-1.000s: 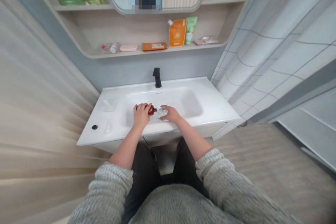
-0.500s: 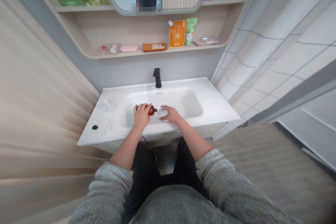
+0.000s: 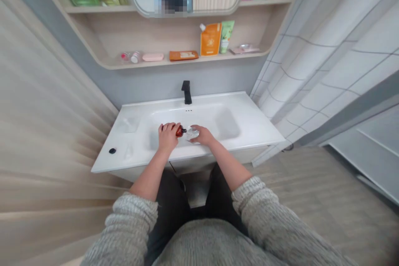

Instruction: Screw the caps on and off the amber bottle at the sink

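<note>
Over one sink (image 3: 230,121), the left hand (image 3: 167,136) clasps one brown bottle (image 3: 180,131) (sideways); the right hand (image 3: 203,135), half-curled, holds one clear vessel (image 3: 192,134).

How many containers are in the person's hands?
2: a brown bottle, held sideways in the left hand, and a clear container beside it in the right hand. The hands partly cover both; anything smaller behind them would be hidden.

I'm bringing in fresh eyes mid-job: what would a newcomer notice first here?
Likely the bright orange pouch, upright on the shelf beside a green tube. Next, the black faucet behind the white basin. Then, over the basin, the amber bottle in the left hand, aimed at the clear vessel in the right hand.
</note>
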The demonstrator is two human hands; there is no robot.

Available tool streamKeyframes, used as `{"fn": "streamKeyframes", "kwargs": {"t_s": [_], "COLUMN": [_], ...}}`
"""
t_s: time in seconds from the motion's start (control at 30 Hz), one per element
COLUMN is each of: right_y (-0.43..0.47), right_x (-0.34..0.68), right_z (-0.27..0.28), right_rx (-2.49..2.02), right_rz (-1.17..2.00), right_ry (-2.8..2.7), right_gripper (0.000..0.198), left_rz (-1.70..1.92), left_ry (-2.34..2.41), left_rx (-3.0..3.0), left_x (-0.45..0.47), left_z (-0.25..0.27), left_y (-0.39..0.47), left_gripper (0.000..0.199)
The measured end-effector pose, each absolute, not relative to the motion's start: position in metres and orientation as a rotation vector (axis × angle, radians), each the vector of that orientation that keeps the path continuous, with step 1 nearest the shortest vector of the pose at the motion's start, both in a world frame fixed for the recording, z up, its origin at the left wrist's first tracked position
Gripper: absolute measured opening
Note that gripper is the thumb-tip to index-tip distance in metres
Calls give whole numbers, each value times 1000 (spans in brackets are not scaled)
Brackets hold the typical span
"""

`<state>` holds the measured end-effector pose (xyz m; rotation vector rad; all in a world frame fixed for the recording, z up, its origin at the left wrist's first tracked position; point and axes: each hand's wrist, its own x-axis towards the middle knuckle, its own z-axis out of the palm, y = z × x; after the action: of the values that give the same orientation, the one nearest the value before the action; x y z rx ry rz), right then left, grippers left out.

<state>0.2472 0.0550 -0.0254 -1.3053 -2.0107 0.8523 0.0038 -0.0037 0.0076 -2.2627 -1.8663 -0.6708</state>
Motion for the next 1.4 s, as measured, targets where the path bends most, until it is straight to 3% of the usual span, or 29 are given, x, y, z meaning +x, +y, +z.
{"fn": "streamKeyframes", "kwargs": {"t_s": [1.4], "right_y": [56], "right_x": [247], "right_z": [-27], "right_rx": [-1293], "right_rz": [865], "right_ry": [-2002], "right_gripper": [87], "left_rz": [-647], "left_ry": [-1886], "left_rx": [-2265], "left_x": [5], "left_z": [9], "left_y": [-4], "left_gripper": [67]}}
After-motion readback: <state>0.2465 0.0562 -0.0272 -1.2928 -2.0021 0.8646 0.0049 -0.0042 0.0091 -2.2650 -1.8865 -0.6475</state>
